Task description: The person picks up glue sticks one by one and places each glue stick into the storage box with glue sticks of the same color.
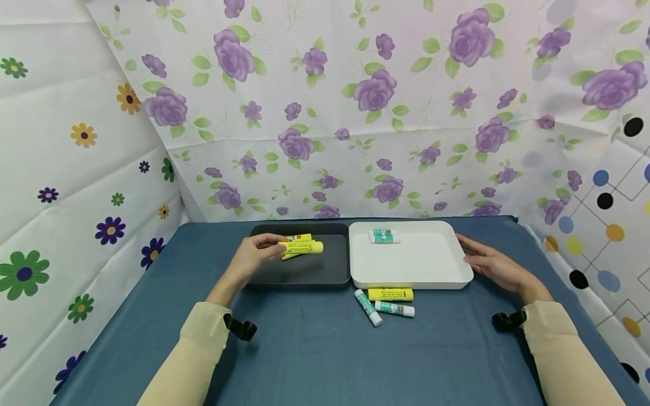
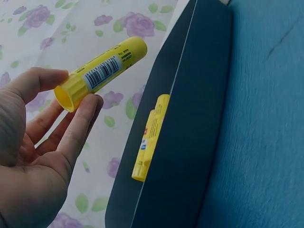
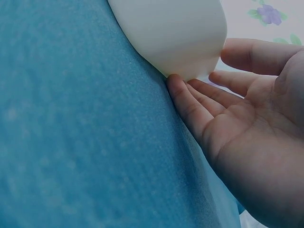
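In the head view my left hand (image 1: 258,255) is over the black tray (image 1: 332,265). Its thumb and fingers pinch a yellow glue stick (image 1: 310,247) by one end, and the left wrist view shows the barcode label on this glue stick (image 2: 102,72). Two more yellow glue sticks (image 2: 153,137) lie inside that tray, partly hidden by its wall. On the right, my right hand (image 1: 495,265) touches the side of the white tray (image 1: 416,259) with extended fingers. Two small green-and-white glue sticks (image 1: 385,239) lie in the white tray near its back.
In front of the white tray, a yellow glue stick (image 1: 390,294) and two green-and-white glue sticks, one slanted (image 1: 368,307) and one nearly level (image 1: 395,309), lie on the blue cloth (image 1: 304,349). The trays stand side by side. Flowered sheeting (image 1: 325,113) hangs behind.
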`<move>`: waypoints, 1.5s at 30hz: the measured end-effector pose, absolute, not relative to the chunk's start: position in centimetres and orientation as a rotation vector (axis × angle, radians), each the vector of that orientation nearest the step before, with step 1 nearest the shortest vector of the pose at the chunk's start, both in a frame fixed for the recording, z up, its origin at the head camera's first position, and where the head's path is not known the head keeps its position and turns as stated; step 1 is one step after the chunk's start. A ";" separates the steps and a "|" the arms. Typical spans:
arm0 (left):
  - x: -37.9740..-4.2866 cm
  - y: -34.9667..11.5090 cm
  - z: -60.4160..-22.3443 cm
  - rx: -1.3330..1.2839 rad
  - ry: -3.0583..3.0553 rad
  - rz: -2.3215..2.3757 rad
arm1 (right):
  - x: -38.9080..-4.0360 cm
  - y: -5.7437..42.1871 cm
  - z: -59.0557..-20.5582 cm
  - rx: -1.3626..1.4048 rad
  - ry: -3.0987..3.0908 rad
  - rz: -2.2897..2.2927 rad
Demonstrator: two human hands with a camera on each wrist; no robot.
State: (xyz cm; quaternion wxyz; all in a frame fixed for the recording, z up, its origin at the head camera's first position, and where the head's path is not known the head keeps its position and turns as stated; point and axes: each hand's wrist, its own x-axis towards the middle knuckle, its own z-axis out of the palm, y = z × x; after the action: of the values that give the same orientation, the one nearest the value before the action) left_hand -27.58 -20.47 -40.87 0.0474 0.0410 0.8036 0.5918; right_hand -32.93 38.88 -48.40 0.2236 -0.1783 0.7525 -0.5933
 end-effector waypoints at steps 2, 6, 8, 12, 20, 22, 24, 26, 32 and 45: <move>-27.9 -20.6 -41.0 0.113 2.461 1.788 | -32.9 38.9 -48.4 -0.491 2.079 -1.634; -28.5 -20.7 -41.2 0.084 2.478 1.751 | -33.0 38.9 -48.4 -0.496 2.080 -1.632; -28.8 -20.7 -41.2 0.076 2.478 1.734 | -33.0 38.9 -48.4 -0.499 2.079 -1.632; -29.6 -20.8 -41.1 0.076 2.478 1.697 | -33.0 39.0 -48.4 -0.498 2.075 -1.635; -30.4 -20.4 -41.1 0.155 2.457 1.641 | -33.1 39.0 -48.5 -0.491 2.075 -1.629; -30.4 -20.4 -41.3 0.174 2.460 1.631 | -33.1 39.0 -48.5 -0.491 2.075 -1.628; -30.5 -20.3 -41.4 0.180 2.477 1.617 | -33.2 39.0 -48.5 -0.489 2.073 -1.628; -30.5 -20.2 -41.5 0.198 2.512 1.577 | -33.2 39.0 -48.5 -0.484 2.070 -1.630; -30.7 -20.0 -41.6 0.222 2.619 1.416 | -33.2 39.2 -48.6 -0.482 2.062 -1.637; -31.5 -20.2 -40.9 0.493 2.856 0.841 | -33.2 39.2 -48.6 -0.491 2.070 -1.630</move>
State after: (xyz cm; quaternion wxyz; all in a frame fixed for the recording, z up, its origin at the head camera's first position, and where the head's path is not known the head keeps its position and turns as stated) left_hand -31.53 -20.18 -40.91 0.0619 0.1630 0.9446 0.2782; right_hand -33.19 39.15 -48.56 0.2285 -0.1782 0.7520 -0.5921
